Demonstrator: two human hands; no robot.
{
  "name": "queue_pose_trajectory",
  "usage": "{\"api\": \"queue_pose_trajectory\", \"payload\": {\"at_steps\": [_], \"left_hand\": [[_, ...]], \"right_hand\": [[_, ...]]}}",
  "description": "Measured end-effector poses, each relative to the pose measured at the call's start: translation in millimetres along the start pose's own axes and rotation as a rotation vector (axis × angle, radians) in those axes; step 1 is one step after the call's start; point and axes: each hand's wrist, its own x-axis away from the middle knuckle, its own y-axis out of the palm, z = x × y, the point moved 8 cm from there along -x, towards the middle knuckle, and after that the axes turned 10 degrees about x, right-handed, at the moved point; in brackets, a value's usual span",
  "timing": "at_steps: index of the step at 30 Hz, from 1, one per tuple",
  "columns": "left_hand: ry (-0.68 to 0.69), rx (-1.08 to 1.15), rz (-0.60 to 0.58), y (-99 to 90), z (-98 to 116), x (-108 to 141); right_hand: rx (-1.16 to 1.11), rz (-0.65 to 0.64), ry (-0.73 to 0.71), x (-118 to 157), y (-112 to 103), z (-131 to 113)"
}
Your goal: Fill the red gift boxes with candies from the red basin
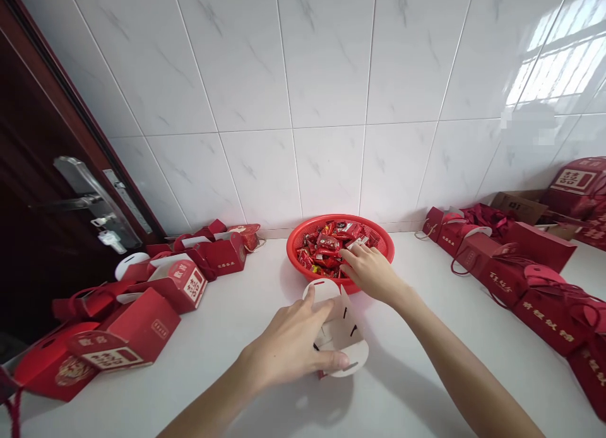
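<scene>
A round red plastic basket point(388, 242) stands against the tiled wall, holding many small red-wrapped packets point(328, 242). My right hand point(372, 272) reaches over its right front rim, fingers bent down onto the packets; what the fingertips hold, if anything, is hidden. In front of the basket is an open box point(348, 331) with a white inside, rounded flaps and dark slots. My left hand point(296, 340) grips this box from the left, fingers at its far side and thumb on the near flap.
Red gift boxes point(137, 324) with cords stand at the left, beside a dark door point(42, 141). More red boxes point(502, 267) line the right side, with a cardboard box point(516, 207) behind them. The white table point(255, 305) carries everything.
</scene>
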Motion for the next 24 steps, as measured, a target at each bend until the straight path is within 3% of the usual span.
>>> {"api": "queue_pose_trajectory", "payload": {"at_steps": [5, 9, 10, 12, 14, 18, 24], "left_hand": [[0.176, 0.142, 0.183, -41.3, 2.9, -8.7], [0.184, 0.144, 0.281, -75.2, -13.0, -50.1], [0.129, 0.094, 0.239, -75.3, -20.1, -66.8], [0.009, -0.104, 0.016, -59.5, -33.3, -101.1], [-0.030, -0.167, -0.090, -47.1, -38.0, -128.2], [-0.071, -0.242, -0.097, -28.9, -36.0, -157.4], [-0.123, -0.272, -0.072, -15.5, -33.1, -161.9]], "right_hand": [[-0.077, -0.059, 0.044, -26.9, 34.5, 12.6], [-0.172, -0.079, 0.072, -32.8, 47.5, 22.2], [-0.195, -0.084, 0.080, -33.3, 49.8, 24.1], [-0.238, -0.098, 0.098, -33.9, 54.0, 27.3], [-0.274, -0.113, 0.116, -33.8, 57.7, 29.9], [-0.341, -0.142, 0.153, -32.9, 61.6, 33.5], [-0.453, -0.164, 0.185, -32.8, 66.4, 35.8]]}}
